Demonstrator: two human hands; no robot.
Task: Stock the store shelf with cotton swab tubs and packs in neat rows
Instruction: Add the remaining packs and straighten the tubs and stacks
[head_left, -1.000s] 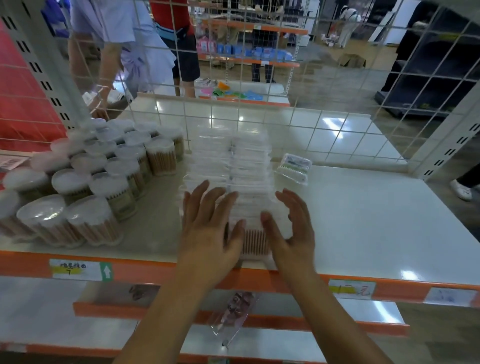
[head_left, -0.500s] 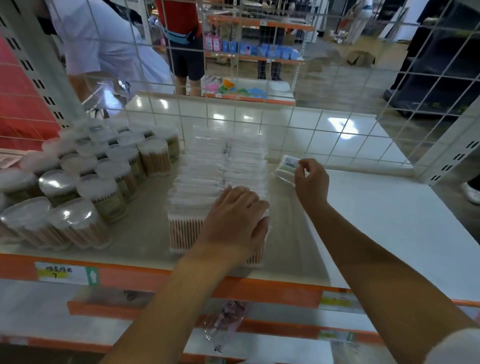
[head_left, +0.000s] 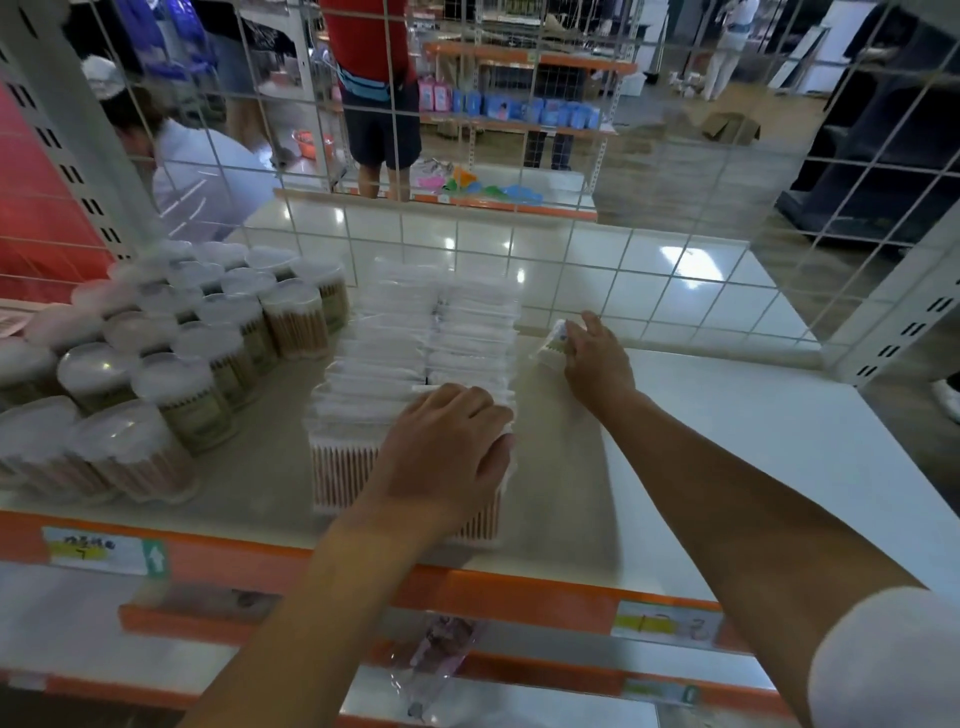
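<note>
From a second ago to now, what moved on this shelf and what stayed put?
The right hand left the front of the pack rows, reached back right and took hold of the loose small pack, tipping it up. The left hand slid right along the front packs and rests there. The round tubs did not move.

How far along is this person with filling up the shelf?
A good part looks done: round cotton swab tubs stand packed together on the left, and flat packs run in two rows beside them. In hand: the left hand rests on the front packs while the right hand grips a loose small pack. Left: placing that pack; the shelf is bare on the right.
</note>
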